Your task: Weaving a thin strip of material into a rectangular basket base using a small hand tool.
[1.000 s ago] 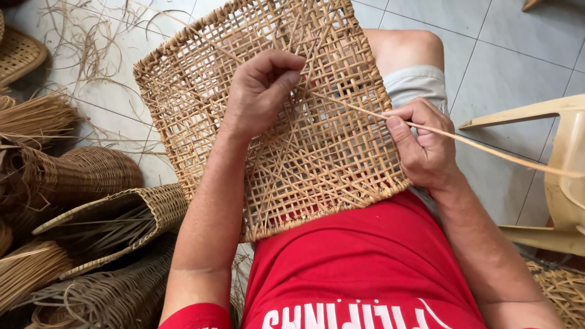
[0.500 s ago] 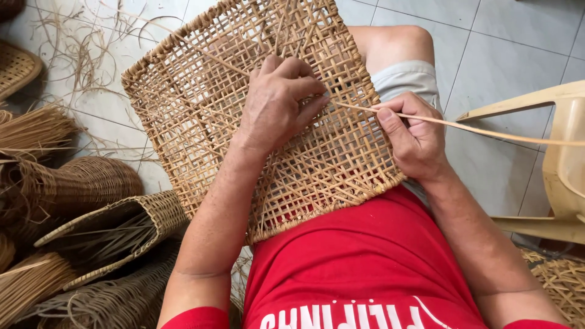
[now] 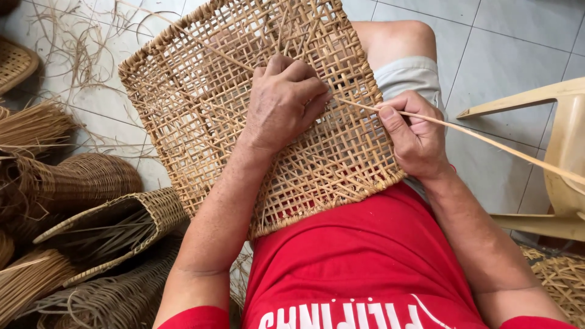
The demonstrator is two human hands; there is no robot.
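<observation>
Between right hand (image 3: 414, 137) fingers: rattan strip (image 3: 487, 141); left hand (image 3: 283, 100) on woven panel (image 3: 201, 103).

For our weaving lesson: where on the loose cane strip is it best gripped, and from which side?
Probably close to the woven panel, where the cane strip leaves the mesh. The right hand pinches it there from the panel's right edge. The strip is thin, flat and runs long to the right, so a grip further out would likely let it bend. The left hand presses the mesh.

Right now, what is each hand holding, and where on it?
The right hand pinches a thin rattan strand near where it enters the woven rattan panel. The left hand presses on the panel's middle, gripping nothing visible.
</observation>
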